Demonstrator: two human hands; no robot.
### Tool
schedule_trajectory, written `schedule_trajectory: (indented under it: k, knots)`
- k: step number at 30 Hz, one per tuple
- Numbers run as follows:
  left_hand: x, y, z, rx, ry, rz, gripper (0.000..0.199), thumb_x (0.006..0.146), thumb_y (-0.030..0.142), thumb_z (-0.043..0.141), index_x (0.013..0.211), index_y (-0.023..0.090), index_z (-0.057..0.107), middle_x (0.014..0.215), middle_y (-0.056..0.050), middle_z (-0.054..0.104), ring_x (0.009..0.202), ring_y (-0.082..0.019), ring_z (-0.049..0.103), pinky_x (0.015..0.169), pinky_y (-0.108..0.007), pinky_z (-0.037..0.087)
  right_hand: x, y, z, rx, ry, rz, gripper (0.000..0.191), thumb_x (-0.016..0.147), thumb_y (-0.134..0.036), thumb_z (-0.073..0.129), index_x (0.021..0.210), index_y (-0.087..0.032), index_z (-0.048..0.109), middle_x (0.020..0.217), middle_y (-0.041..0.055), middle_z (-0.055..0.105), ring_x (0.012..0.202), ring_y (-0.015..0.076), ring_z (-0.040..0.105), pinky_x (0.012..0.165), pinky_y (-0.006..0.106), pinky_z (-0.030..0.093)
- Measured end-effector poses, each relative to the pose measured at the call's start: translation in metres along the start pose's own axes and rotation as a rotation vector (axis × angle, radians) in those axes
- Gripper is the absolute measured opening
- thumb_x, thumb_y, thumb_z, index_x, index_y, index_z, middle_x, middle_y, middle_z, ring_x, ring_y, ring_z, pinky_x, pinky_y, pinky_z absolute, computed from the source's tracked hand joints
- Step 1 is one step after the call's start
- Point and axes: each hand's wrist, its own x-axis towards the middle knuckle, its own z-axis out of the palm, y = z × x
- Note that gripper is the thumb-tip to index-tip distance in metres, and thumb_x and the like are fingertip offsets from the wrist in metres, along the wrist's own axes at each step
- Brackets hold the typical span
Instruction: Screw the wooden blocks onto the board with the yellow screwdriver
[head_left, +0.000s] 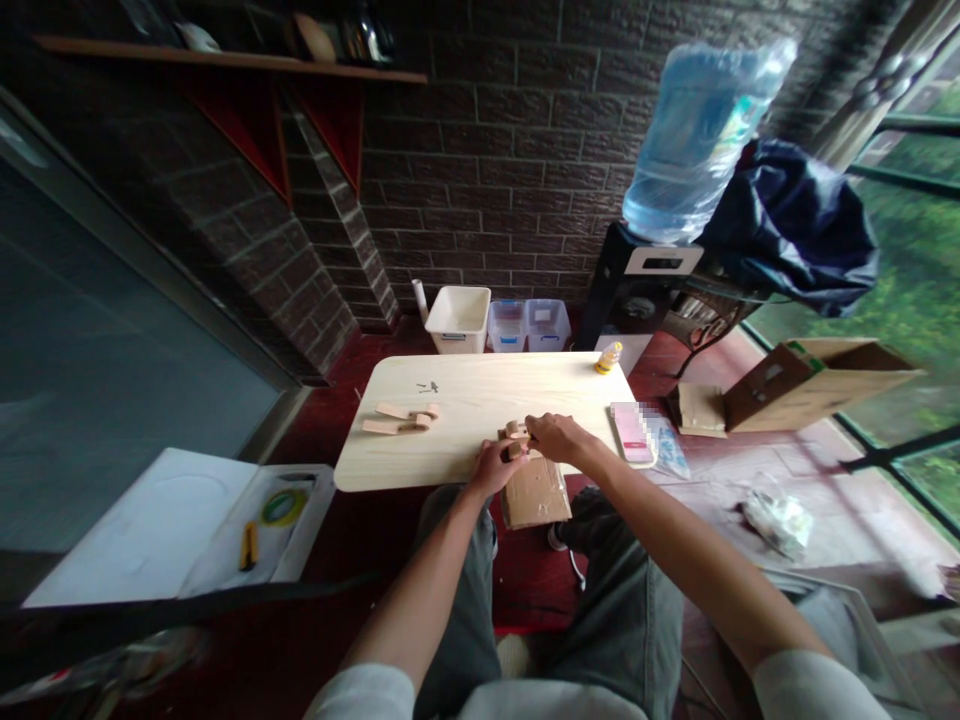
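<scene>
At the front edge of the small pale table [480,385], my left hand [491,468] is closed round a small wooden piece [514,452] with a rounded end. Close beside it, my right hand [556,437] is closed, its fingers against the same wooden parts; what it grips is too small to make out. A piece of cardboard [535,496] lies under the hands and hangs over the table edge. To the left lie two more wooden pieces with rounded ends, a nearer one [390,427] and a farther one [401,411]. Several small dark screws [427,387] are behind them.
A yellow-capped bottle [609,358] stands at the table's back right, with a phone [631,434] in front. Behind are a white bin [459,310], clear boxes [528,328] and a water dispenser [637,285]. An open case [300,545] sits left, a cardboard box [802,385] right.
</scene>
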Motion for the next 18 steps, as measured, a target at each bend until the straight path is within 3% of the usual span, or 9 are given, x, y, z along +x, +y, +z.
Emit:
schedule_trajectory:
  k: [7, 12, 18]
  knots:
    - [-0.001, 0.002, -0.002, 0.004, 0.003, 0.012, 0.026, 0.078, 0.037, 0.078, 0.102, 0.028, 0.079, 0.104, -0.005, 0.077, 0.106, -0.025, 0.064, 0.101, -0.038, 0.047, 0.002, 0.004, -0.005, -0.006, -0.007, -0.005, 0.032, 0.099, -0.036, 0.057, 0.123, -0.014, 0.062, 0.115, 0.0198, 0.074, 0.103, 0.03, 0.074, 0.079, 0.033, 0.055]
    - [0.0, 0.001, 0.0, 0.0, 0.014, 0.008, 0.028, 0.078, 0.037, 0.079, 0.104, 0.026, 0.079, 0.104, -0.005, 0.077, 0.106, -0.025, 0.064, 0.1, -0.038, 0.048, 0.003, 0.002, -0.009, -0.027, -0.028, -0.037, 0.029, 0.098, -0.027, 0.058, 0.124, -0.014, 0.063, 0.117, 0.0198, 0.073, 0.107, 0.0293, 0.073, 0.083, 0.032, 0.055]
    - [0.001, 0.0, 0.001, -0.007, 0.005, 0.027, 0.026, 0.079, 0.036, 0.079, 0.103, 0.025, 0.079, 0.103, -0.005, 0.077, 0.103, -0.024, 0.066, 0.098, -0.038, 0.049, 0.003, 0.003, -0.01, -0.032, -0.052, -0.028, 0.031, 0.099, -0.031, 0.055, 0.122, -0.011, 0.064, 0.115, 0.0211, 0.073, 0.106, 0.0307, 0.074, 0.08, 0.032, 0.056]
